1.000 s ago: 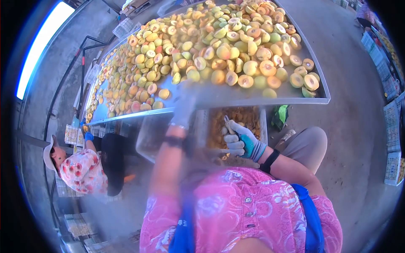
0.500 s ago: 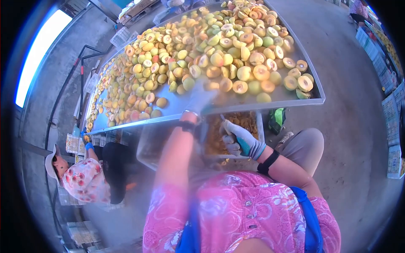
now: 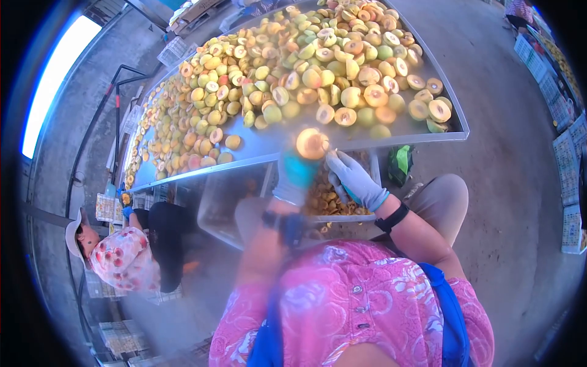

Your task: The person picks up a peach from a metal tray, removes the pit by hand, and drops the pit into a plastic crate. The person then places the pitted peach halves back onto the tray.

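Concrete floor [image 3: 501, 189] surrounds the table [image 3: 249, 139], whose rimmed metal top carries a heap [image 3: 342, 67] of cut fruit. Crates [image 3: 570, 165] line the room well to the table's right; a person [image 3: 122, 260] and a bright window [image 3: 58, 85] are to its left. Below its near edge sits a bin [image 3: 348, 218] of pieces [image 3: 333, 200]. At that edge, the left hand [image 3: 296, 174] pinches a fruit half [image 3: 312, 144]; just beside, the right hand's [image 3: 359, 178] fingers curl, their grip unclear.

A rimmed metal table [image 3: 257, 142] carries a heap of yellowish fruit [image 3: 327, 58], many pieces halved; some show cut faces.
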Demonstrator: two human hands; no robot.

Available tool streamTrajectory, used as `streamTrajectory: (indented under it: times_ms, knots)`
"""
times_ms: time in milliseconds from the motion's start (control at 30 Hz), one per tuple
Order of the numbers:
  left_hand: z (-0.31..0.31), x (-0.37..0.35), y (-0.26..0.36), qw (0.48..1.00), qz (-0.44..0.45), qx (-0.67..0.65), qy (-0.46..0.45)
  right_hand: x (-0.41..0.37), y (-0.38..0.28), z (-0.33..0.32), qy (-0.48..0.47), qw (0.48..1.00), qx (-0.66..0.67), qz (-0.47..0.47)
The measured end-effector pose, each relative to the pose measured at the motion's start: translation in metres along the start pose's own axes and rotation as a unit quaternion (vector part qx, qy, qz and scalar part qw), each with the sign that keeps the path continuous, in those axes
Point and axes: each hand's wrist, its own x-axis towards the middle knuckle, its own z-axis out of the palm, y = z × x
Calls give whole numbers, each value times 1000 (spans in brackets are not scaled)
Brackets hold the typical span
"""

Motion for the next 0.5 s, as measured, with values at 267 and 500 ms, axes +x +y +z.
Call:
streamTrajectory:
  times_ms: [267,500]
  knots:
    - [15,-8,6,910,-162,-380,46,0,-2,2,28,999,-23,-26]
    - [30,-17,17,964,-42,-260,25,12,17,1,49,973,-181,-136]
